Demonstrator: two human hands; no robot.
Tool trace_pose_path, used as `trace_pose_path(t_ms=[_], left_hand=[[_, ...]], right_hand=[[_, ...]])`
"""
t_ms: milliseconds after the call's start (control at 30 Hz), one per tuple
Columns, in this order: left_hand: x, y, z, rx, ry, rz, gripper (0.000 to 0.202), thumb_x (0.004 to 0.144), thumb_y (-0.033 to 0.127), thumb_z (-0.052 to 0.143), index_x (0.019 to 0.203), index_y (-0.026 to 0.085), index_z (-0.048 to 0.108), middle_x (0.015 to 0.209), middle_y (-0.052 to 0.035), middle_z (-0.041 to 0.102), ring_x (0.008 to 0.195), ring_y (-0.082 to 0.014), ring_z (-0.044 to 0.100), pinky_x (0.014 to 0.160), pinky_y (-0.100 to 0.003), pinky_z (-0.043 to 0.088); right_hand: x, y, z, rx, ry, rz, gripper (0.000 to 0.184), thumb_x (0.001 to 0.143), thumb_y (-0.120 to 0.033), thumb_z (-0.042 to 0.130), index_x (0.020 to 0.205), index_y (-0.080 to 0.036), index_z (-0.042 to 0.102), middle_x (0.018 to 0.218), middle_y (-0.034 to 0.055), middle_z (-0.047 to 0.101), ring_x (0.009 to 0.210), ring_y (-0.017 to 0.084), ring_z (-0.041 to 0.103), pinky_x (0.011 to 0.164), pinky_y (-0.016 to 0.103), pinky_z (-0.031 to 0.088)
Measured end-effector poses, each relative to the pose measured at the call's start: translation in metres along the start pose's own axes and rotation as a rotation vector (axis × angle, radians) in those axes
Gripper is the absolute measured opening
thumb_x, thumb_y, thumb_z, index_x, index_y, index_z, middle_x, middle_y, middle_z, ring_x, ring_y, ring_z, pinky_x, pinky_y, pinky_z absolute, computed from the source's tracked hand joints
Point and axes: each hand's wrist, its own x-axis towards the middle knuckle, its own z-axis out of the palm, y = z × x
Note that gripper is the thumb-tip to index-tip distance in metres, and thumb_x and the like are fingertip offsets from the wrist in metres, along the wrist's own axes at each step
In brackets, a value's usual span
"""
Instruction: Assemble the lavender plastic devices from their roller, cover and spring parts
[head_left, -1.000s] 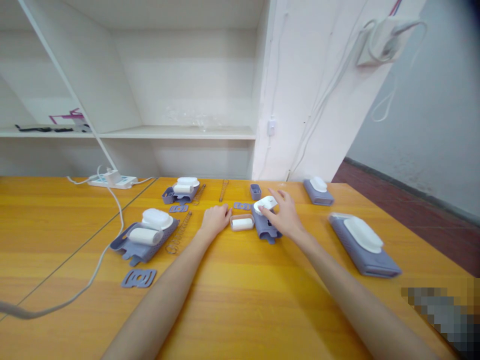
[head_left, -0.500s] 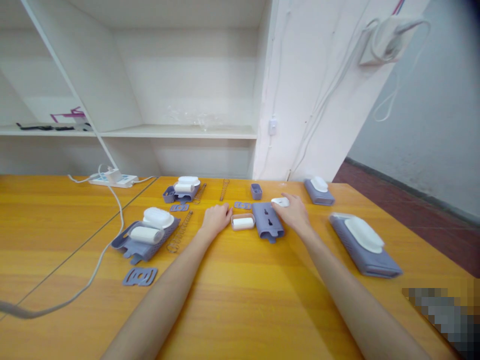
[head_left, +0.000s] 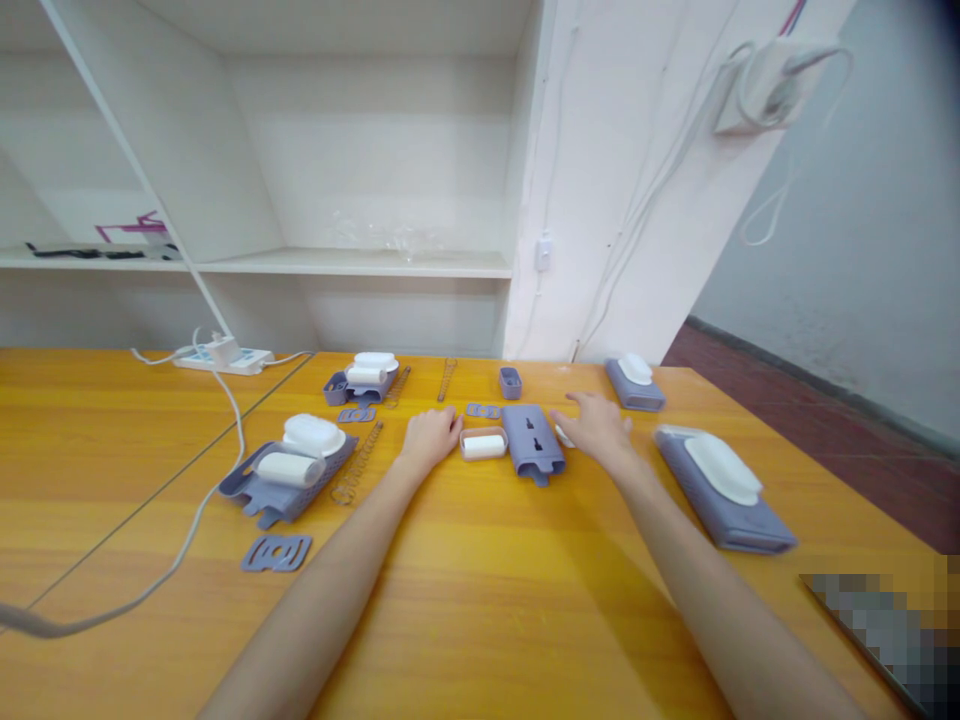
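My left hand [head_left: 433,436] rests on the table with its fingers curled under, holding nothing that I can see. Just right of it lie a small open tray [head_left: 469,455] and the white roller [head_left: 484,446] inside it. My right hand [head_left: 598,424] is open, fingers apart, over the table beside a purple-grey flat housing [head_left: 531,432] with two dark keyhole slots. A small white piece [head_left: 564,437] lies between that housing and my right hand, partly hidden by the hand. Behind the tray is a flat slotted plate [head_left: 484,411].
Two purple-grey cases with white oval tops, a near one [head_left: 724,490] and a far one [head_left: 635,382], stand on the right. At left are another housing [head_left: 279,500], a coil spring [head_left: 358,465] and a white cable [head_left: 202,510]. A small cup [head_left: 511,382] stands at the back.
My right hand has let go of the white piece, which now lies lower, beside the housing. Its fingers have spread and moved slightly right. My left hand has stayed in place.
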Motion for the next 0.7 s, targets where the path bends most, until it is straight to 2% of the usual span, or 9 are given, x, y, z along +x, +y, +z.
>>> trace_pose_path(t_ms=[100, 200, 300, 367, 433, 567, 700], left_hand=[[0.000, 0.000, 0.000, -0.001, 0.001, -0.003, 0.043, 0.090, 0.046, 0.027, 0.091, 0.019, 0.061, 0.088, -0.0106, 0.066, 0.084, -0.0226, 0.062, 0.071, -0.030, 0.042], [0.000, 0.000, 0.001, -0.002, 0.007, 0.004, 0.043, 0.090, 0.046, 0.026, 0.092, 0.019, 0.060, 0.088, -0.0103, 0.066, 0.084, -0.0222, 0.062, 0.071, -0.030, 0.042], [0.000, 0.000, 0.002, -0.002, 0.014, 0.005, 0.044, 0.090, 0.047, 0.025, 0.092, 0.019, 0.060, 0.087, -0.0105, 0.066, 0.084, -0.0223, 0.063, 0.071, -0.030, 0.042], [-0.001, 0.000, 0.002, -0.001, 0.017, 0.005, 0.044, 0.090, 0.046, 0.026, 0.092, 0.019, 0.060, 0.087, -0.0107, 0.066, 0.083, -0.0228, 0.063, 0.071, -0.031, 0.042], [-0.001, 0.000, 0.002, -0.002, 0.019, 0.008, 0.043, 0.090, 0.046, 0.026, 0.092, 0.019, 0.060, 0.087, -0.0105, 0.066, 0.084, -0.0230, 0.062, 0.071, -0.031, 0.042], [-0.001, 0.000, 0.002, -0.004, 0.017, 0.014, 0.044, 0.090, 0.046, 0.025, 0.092, 0.019, 0.060, 0.087, -0.0100, 0.066, 0.085, -0.0223, 0.062, 0.072, -0.030, 0.042], [-0.001, -0.001, 0.001, 0.006, 0.018, 0.023, 0.044, 0.091, 0.046, 0.024, 0.092, 0.018, 0.059, 0.086, -0.0109, 0.066, 0.084, -0.0236, 0.063, 0.070, -0.032, 0.042]], right_hand=[[-0.016, -0.030, -0.004, 0.052, 0.076, -0.305, 0.042, 0.080, -0.044, 0.050, 0.116, -0.023, 0.055, 0.125, 0.0102, 0.052, 0.122, 0.029, 0.038, 0.099, 0.057, 0.022], [-0.037, -0.056, 0.003, 0.052, -0.014, -0.599, 0.045, 0.079, -0.039, 0.054, 0.121, -0.025, 0.050, 0.131, 0.0083, 0.049, 0.127, 0.028, 0.031, 0.103, 0.061, 0.007], [-0.056, -0.071, 0.014, 0.004, -0.085, -0.735, 0.046, 0.078, -0.033, 0.056, 0.122, -0.024, 0.048, 0.125, 0.0093, 0.053, 0.125, 0.028, 0.033, 0.103, 0.061, 0.000], [-0.063, -0.076, 0.020, -0.033, -0.072, -0.733, 0.039, 0.079, -0.027, 0.055, 0.118, -0.023, 0.050, 0.115, 0.0090, 0.058, 0.117, 0.027, 0.041, 0.103, 0.059, 0.002], [-0.066, -0.078, 0.021, -0.049, -0.055, -0.721, 0.036, 0.079, -0.028, 0.055, 0.114, -0.021, 0.052, 0.108, 0.0098, 0.060, 0.109, 0.026, 0.045, 0.103, 0.057, 0.006], [-0.063, -0.079, 0.017, -0.026, -0.034, -0.676, 0.031, 0.079, -0.033, 0.054, 0.106, -0.019, 0.055, 0.105, 0.0112, 0.058, 0.104, 0.026, 0.045, 0.098, 0.050, 0.020], [-0.053, -0.076, 0.009, 0.035, 0.016, -0.519, 0.026, 0.080, -0.034, 0.051, 0.101, -0.021, 0.055, 0.101, 0.0091, 0.057, 0.101, 0.026, 0.047, 0.096, 0.046, 0.023]])
